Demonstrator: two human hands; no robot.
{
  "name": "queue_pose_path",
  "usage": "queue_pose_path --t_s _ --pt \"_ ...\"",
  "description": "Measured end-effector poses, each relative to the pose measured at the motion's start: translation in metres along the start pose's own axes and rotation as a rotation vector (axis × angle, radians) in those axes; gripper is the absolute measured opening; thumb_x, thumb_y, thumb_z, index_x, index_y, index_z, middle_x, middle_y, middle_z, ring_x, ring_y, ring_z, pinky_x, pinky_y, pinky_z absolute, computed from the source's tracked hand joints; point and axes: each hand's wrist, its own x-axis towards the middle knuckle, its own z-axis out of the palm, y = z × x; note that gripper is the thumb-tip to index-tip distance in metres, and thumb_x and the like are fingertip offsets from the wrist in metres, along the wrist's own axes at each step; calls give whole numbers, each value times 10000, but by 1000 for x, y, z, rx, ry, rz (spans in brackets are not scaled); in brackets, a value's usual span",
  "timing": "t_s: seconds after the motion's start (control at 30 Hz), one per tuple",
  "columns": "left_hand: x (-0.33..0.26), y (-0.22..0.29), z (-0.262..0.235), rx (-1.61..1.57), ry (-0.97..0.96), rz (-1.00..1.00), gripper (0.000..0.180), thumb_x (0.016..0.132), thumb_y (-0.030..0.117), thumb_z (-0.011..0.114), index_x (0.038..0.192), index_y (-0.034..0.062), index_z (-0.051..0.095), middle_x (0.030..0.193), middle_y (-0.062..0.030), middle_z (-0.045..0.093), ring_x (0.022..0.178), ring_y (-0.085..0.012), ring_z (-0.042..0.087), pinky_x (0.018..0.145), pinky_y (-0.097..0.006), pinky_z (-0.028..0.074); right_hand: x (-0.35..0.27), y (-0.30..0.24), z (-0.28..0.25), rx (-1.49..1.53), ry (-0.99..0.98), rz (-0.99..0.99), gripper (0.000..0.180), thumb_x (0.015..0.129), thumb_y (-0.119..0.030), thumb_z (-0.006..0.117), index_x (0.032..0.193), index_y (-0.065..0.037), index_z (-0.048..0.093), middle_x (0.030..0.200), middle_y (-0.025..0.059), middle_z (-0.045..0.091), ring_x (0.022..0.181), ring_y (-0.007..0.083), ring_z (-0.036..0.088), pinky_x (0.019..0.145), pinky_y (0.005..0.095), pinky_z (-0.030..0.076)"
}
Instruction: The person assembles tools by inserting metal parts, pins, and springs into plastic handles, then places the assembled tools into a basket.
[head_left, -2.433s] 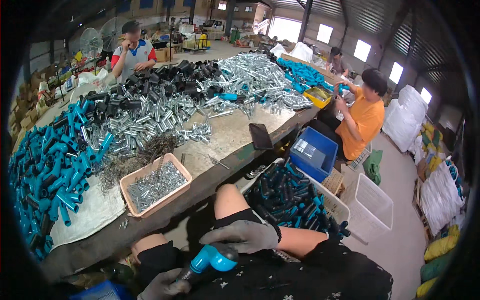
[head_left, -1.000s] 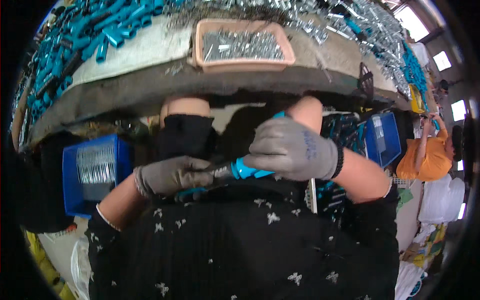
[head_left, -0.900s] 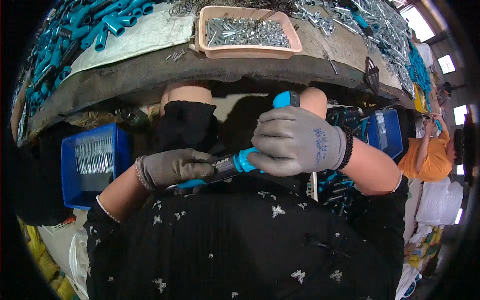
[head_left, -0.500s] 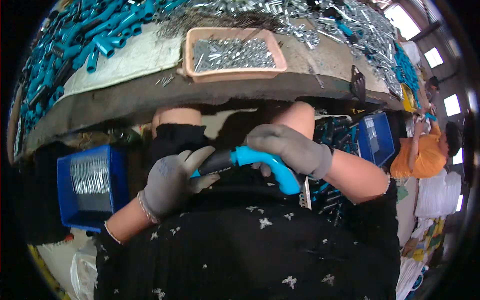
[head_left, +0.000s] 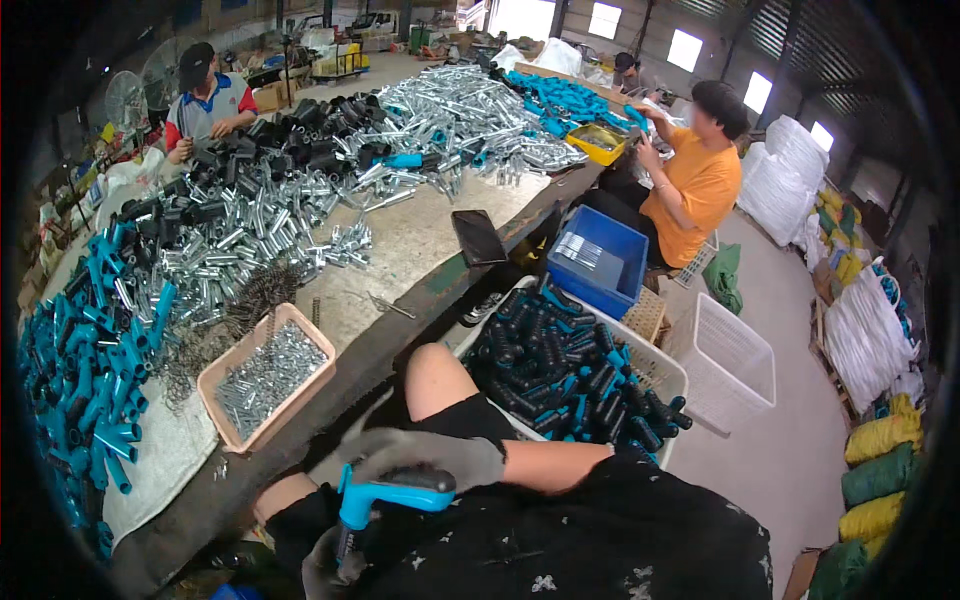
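In front of my lap is a turquoise-and-black pistol-shaped handle (head_left: 400, 495), with a turquoise angled body, a black part on its top and a dark lower end. My right hand (head_left: 425, 455), in a grey glove, lies over its upper part with the fingers bent. Beneath it, my left hand (head_left: 335, 565), gloved too, is closed round the dark lower end. Part of that hand is hidden by the handle and my dark clothing.
A pink tray (head_left: 265, 432) of small metal pins stands at the bench edge. Turquoise tubes (head_left: 95, 400) and metal parts (head_left: 470, 110) heap the bench. To my right, a white crate (head_left: 675, 375) holds similar handles, near a blue bin (head_left: 630, 240). Two co-workers sit at the bench.
My view has swung up and to the right, showing more of the bench and room. The handle has turned from lying crosswise to having its dark end pointing down.
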Motion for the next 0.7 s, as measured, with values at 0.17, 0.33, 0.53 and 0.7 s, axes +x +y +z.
queue_pose_path --t_s 0.17,0.33,0.53,0.7 --pt "-4 37 0 483 -168 177 506 832 217 754 1246 -35 605 1007 -88 713 922 -178 669 844 -347 535 -10 -4 -8 -89 -183 -34 558 897 -57 690 1408 -72 467 1471 224 456 1345 362 480 1092 415 413" --pt "1 43 11 609 -24 382 435 832 194 744 1205 0 629 967 -122 721 899 -202 695 824 -340 543 -14 1 -2 -104 -116 45 564 885 -29 693 1403 -65 474 1461 226 468 1349 360 478 1100 417 412" --pt "4 42 7 874 -5 473 470 795 152 757 1220 4 621 981 -124 726 886 -231 710 763 -367 558 -3 -18 20 -669 80 420 662 972 -338 631 1490 -34 355 834 224 644 792 361 675 698 407 517" --pt "8 7 -18 130 -209 64 373 1063 160 450 1400 16 516 1190 -92 638 934 -190 610 798 -291 506 -3 -23 8 -702 -95 408 755 926 -372 645 1512 -45 300 780 203 604 749 390 626 673 466 484"
